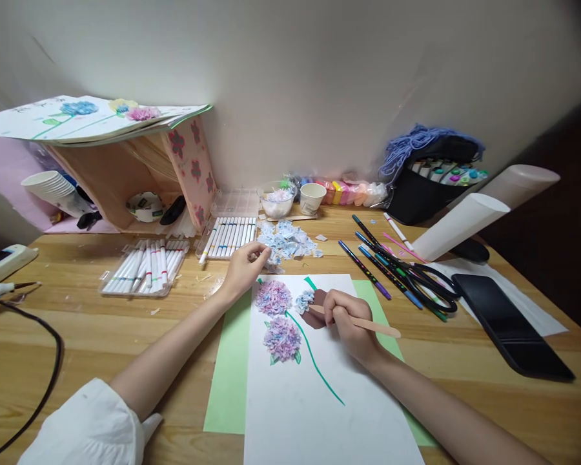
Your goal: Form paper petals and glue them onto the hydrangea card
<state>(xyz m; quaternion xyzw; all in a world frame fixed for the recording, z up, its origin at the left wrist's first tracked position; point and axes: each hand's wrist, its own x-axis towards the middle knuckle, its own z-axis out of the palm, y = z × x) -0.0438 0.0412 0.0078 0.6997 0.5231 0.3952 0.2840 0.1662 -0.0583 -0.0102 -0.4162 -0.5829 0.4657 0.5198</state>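
Observation:
My right hand (352, 326) grips a flat wooden craft stick (375, 327). Its far end meets a brown round patch (315, 316) on the white paper (290, 413). Blue-white paper scraps (304, 301) are clustered on the patch's left side. Over the near edge of a heap of torn bluish paper (290, 240) is my left hand (246, 270), thumb and fingers drawn together; what they hold, if anything, is too small to tell. Two pink-purple scrap flowers (281, 339) and a green drawn stem (314, 361) show on the sheet, which overlies green paper (227, 387).
White markers (148, 266) fill an open case at left, with another marker set (230, 236) behind. A bowl of scraps (277, 200) and paper cup (312, 197) stand at the back. Dark pens (365, 270), black scissors (430, 284) and a phone (510, 326) lie right.

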